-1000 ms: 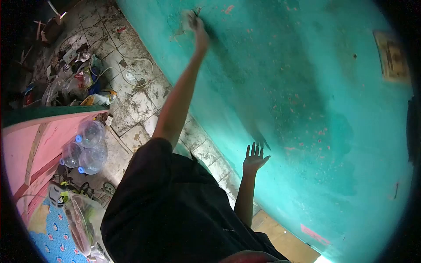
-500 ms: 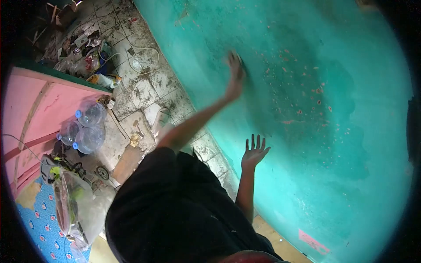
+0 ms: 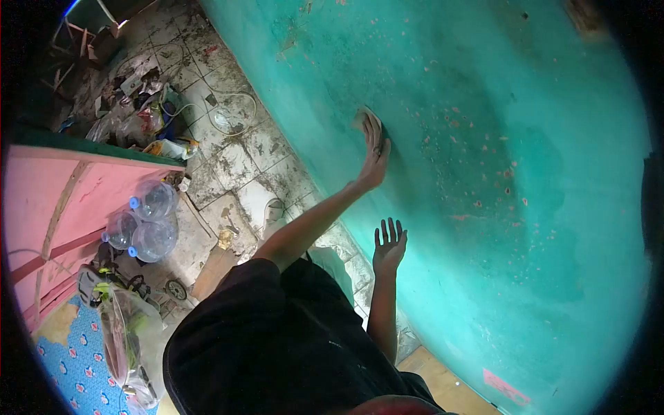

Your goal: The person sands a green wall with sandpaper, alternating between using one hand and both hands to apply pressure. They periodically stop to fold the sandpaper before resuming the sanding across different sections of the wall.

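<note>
My left hand [image 3: 375,149] is up against the green wall [image 3: 477,277], its fingers pressing a pale flat sheet [image 3: 370,114] to the painted surface. The sheet looks like sandpaper, mostly covered by the fingers. Lower in the view, my right hand [image 3: 389,252] is empty, with its fingers spread and the palm showing, close beside the wall. Darker patches and small chipped spots [image 3: 508,190] mark the paint to the right of both hands.
Dirty floor tiles [image 3: 245,149] run along the wall's foot, with a loose hose [image 3: 232,131] on them. Litter [image 3: 135,111] lies at upper left. Large water bottles [image 3: 153,238] stand by a pink panel [image 3: 59,228], near a filled plastic bag [image 3: 135,339].
The view has shifted, so wall and floor appear lower. My left hand, blurred before, shows sharply at nearly the same wall spot. My right hand has moved slightly left, thumb closer in.
</note>
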Demonstrator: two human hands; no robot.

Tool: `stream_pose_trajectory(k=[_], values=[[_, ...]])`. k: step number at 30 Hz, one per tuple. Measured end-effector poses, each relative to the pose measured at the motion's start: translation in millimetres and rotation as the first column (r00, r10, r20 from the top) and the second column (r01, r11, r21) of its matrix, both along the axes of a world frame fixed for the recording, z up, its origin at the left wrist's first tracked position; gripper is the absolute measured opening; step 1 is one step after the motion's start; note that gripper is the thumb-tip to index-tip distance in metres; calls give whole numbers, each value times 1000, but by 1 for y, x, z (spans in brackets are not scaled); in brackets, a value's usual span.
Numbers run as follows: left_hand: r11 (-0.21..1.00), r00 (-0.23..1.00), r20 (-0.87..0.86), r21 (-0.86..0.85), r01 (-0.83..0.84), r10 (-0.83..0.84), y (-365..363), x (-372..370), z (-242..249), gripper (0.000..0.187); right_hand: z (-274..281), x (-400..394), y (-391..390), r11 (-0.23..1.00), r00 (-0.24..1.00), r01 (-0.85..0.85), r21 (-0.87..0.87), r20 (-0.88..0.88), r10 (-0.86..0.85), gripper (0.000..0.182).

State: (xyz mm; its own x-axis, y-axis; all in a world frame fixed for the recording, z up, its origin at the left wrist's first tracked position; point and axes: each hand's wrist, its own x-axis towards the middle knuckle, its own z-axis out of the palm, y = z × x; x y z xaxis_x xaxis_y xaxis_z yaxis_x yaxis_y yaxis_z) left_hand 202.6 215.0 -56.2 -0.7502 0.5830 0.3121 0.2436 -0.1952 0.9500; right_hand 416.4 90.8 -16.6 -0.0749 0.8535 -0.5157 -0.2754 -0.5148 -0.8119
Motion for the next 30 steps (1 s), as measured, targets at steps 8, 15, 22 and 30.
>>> stream_pose_trajectory(k=[8,15,22,30], values=[[927,947,138,205,-313,289,46,-217,69,60,46,-5,18,892,796,424,-156,-405,-449,70],[999,988,151,-46,-28,35,-8,-7,20,67,51,-36,38,892,847,438,-113,-282,-452,65],[962,970,-25,136,-235,240,40,-187,26,64,49,-36,43,911,874,397,-113,-255,-413,59],[984,991,29,120,-132,129,22,-106,41,65,36,-47,59,847,826,504,-168,-194,-529,69]])
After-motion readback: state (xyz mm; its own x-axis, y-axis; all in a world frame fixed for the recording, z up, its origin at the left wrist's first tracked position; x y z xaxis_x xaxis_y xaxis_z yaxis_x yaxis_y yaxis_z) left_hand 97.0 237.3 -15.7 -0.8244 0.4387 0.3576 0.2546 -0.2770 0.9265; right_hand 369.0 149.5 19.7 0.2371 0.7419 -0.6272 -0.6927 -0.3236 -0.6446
